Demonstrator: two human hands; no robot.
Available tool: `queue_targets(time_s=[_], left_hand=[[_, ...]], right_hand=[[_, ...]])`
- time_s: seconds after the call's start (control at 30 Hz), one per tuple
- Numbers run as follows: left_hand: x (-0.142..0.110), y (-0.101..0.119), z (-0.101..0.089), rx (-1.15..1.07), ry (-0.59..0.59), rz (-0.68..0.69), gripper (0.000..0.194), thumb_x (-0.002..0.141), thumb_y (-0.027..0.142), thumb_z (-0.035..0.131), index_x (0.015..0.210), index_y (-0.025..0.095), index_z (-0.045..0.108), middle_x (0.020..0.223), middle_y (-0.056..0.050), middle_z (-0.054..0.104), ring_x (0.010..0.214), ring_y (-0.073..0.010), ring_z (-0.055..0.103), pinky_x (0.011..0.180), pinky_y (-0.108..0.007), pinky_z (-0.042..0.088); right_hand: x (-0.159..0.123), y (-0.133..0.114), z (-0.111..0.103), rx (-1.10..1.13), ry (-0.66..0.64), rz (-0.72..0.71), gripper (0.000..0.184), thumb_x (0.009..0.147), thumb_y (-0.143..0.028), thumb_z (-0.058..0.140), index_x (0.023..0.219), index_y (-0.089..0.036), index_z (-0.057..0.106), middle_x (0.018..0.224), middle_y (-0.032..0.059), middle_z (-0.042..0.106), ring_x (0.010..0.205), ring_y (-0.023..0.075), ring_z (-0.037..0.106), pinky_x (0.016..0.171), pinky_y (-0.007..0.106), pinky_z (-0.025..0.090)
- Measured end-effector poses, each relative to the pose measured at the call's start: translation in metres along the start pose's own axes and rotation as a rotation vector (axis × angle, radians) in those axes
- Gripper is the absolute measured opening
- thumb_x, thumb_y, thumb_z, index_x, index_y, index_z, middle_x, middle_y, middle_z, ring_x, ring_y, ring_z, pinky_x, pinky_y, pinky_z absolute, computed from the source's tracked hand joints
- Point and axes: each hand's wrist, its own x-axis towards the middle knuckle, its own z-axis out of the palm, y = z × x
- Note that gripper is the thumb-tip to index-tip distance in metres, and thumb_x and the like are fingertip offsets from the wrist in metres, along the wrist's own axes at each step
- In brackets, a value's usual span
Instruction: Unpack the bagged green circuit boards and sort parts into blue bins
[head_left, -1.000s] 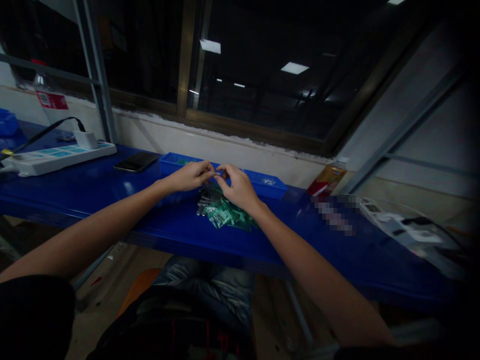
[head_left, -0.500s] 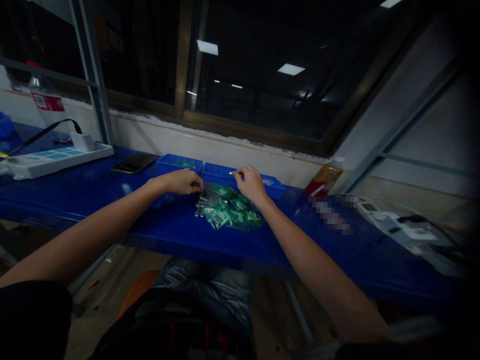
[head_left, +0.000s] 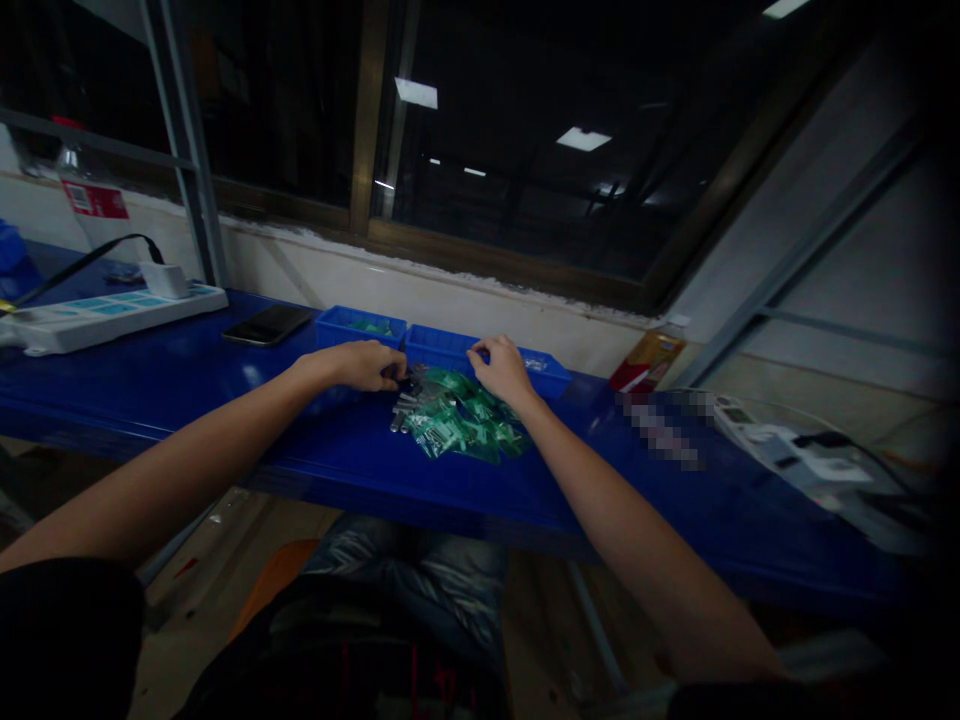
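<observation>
My left hand (head_left: 369,366) is closed, fingertips down at the left edge of a pile of small grey metal pieces (head_left: 405,410). What it pinches, if anything, is hidden by the fingers. Beside these pieces lie green-tinted clear plastic packets (head_left: 469,425) in a loose heap. Above the heap's far side is my right hand (head_left: 504,372), thumb and forefinger curled together at the front of a long blue bin (head_left: 435,342). Nothing shows between those fingertips. To its left, a smaller blue bin (head_left: 337,328) contains some green packets (head_left: 373,327).
A phone (head_left: 268,325) and a white power strip (head_left: 127,318) lie on the blue table (head_left: 300,440) at left. A bottle (head_left: 88,195) stands behind them. At right are a red and gold carton (head_left: 649,360) and white electrical items (head_left: 787,450). A window wall rises behind.
My hands have parted from each other. The left went down to the metal pieces; the right moved over to the long bin with a small shiny piece, which no longer shows.
</observation>
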Motion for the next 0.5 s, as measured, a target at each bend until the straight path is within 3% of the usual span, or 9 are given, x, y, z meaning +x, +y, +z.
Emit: queue_targets(time_s=[0.13, 0.37, 0.5], left_hand=[[0.001, 0.001, 0.004, -0.06, -0.009, -0.036, 0.029, 0.068, 0.015, 0.05, 0.097, 0.017, 0.057, 0.081, -0.004, 0.065, 0.067, -0.0134, 0.058, 0.056, -0.021, 0.037], [0.001, 0.007, 0.003, -0.121, -0.027, -0.033, 0.023, 0.072, 0.019, 0.051, 0.095, 0.015, 0.053, 0.074, -0.003, 0.063, 0.062, -0.0138, 0.056, 0.055, -0.022, 0.038], [-0.005, 0.01, -0.012, -0.128, 0.163, 0.037, 0.016, 0.077, 0.02, 0.045, 0.089, 0.014, 0.054, 0.082, -0.006, 0.062, 0.072, -0.0145, 0.056, 0.065, -0.024, 0.04]], right_hand=[[-0.003, -0.007, -0.001, -0.018, 0.007, -0.006, 0.022, 0.08, -0.032, 0.05, 0.084, -0.017, 0.065, 0.083, 0.0083, 0.055, 0.088, 0.0234, 0.051, 0.083, 0.037, 0.04], [-0.011, -0.039, -0.008, 0.06, 0.016, -0.13, 0.02, 0.081, -0.032, 0.05, 0.083, -0.018, 0.064, 0.081, 0.0068, 0.059, 0.085, 0.0217, 0.051, 0.081, 0.036, 0.039], [-0.018, -0.059, -0.013, 0.147, -0.071, -0.268, 0.019, 0.082, -0.03, 0.049, 0.091, -0.018, 0.06, 0.078, 0.0039, 0.059, 0.081, 0.019, 0.052, 0.078, 0.033, 0.039]])
